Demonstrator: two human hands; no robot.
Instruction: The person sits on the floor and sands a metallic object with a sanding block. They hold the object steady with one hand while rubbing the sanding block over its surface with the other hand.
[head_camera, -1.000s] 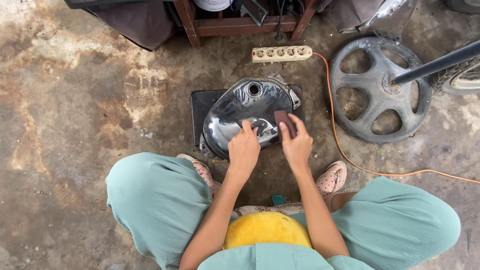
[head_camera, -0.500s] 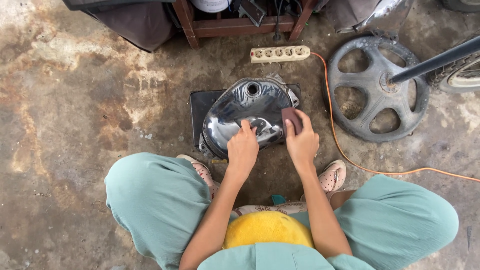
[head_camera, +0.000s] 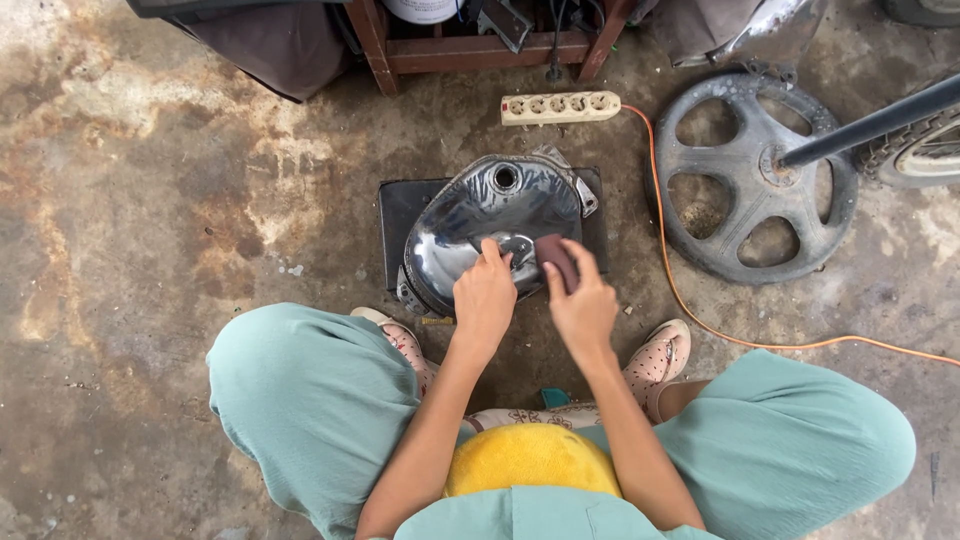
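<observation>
A person squats on the stained concrete floor (head_camera: 150, 200), knees in pale green trousers spread to the lower left and lower right of the frame. Just above centre lies a dark, glossy metal fuel tank (head_camera: 490, 225), its round filler hole toward the top, resting on a flat black mat (head_camera: 400, 215).

The left hand (head_camera: 485, 295) lies on the near edge of the tank, fingers curled down against the shiny surface; it seems to press on the metal rather than grip anything, though the fingertips are hard to make out. The right hand (head_camera: 580, 300), just beside it, is partly closed, with the fingers pinching a small dark reddish-brown pad (head_camera: 556, 258) flat against the tank's lower right side.

At the upper centre, beyond the tank, a cream power strip (head_camera: 560, 107) lies on the floor, and an orange cable (head_camera: 700, 320) runs from it down the right side and off the right edge. In the upper right, a grey spoked wheel (head_camera: 755, 180) lies flat, with a dark pole (head_camera: 870, 125) slanting over it. A reddish wooden frame (head_camera: 480, 50) stands at the top edge.
</observation>
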